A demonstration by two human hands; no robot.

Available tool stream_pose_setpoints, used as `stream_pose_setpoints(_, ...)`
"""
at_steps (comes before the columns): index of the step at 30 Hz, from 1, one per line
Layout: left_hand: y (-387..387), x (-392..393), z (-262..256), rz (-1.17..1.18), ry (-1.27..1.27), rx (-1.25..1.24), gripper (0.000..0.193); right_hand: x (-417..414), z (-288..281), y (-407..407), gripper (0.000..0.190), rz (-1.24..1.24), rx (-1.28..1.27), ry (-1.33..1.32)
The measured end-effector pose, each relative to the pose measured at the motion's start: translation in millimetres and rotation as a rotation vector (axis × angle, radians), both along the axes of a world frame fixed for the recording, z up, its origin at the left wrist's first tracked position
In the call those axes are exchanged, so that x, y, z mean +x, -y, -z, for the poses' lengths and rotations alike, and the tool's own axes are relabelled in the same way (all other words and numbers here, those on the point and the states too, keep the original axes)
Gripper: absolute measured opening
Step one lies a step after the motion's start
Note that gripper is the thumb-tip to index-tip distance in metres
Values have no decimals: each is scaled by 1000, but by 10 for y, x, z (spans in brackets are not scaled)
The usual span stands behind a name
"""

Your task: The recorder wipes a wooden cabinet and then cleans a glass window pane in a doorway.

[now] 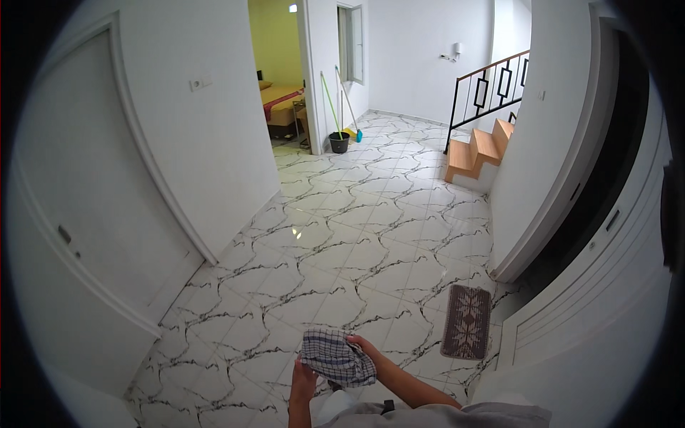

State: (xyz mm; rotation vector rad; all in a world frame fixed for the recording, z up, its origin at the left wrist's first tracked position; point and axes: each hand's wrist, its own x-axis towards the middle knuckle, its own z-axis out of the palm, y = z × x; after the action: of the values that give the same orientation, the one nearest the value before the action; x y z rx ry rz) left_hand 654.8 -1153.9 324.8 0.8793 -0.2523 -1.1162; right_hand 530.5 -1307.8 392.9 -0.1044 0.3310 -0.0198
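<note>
A checked cloth (337, 357), white with dark lines and bluish bands, is held up in front of my body, folded or bunched. My left hand (304, 373) grips its lower left edge. On the other side, my right hand (365, 346) has hold of the upper right edge, with the thumb lying over the fabric. Some fingers of both hands are hidden behind the cloth. Below it, the marble-patterned tile floor (321, 289) spreads out ahead of me.
A patterned doormat (467, 322) lies by the open door (583, 289) at right. A closed door (107, 214) is at left. Farther off stand a black bucket (339, 143), a blue-headed broom (359, 136) and wooden stairs (473, 152) with a metal railing (481, 93). A bed (283, 104) shows through a doorway.
</note>
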Motion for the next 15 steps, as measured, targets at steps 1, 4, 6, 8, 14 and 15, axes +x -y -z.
stream_pose_setpoints(1,202,168,-141,23,73,-35,70,123,-64,178,43,13,3,-2)
stream_pose_setpoints(4,935,648,-535,75,155,-142,59,462,-255,794,46,-11,-193,-234)
stream_pose_setpoints(6,1379,999,-538,203,226,19,48,625,-284,1201,46,31,-186,-248)
stream_pose_setpoints(8,1816,1201,-622,271,241,97,39,683,-470,1510,46,86,-192,-305)
stream_pose_setpoints(14,3493,1163,-775,591,373,308,28,592,-41,2822,32,391,-239,-422)
stream_pose_setpoints(15,3765,1211,-698,607,376,303,28,573,147,3080,32,408,-239,-424)
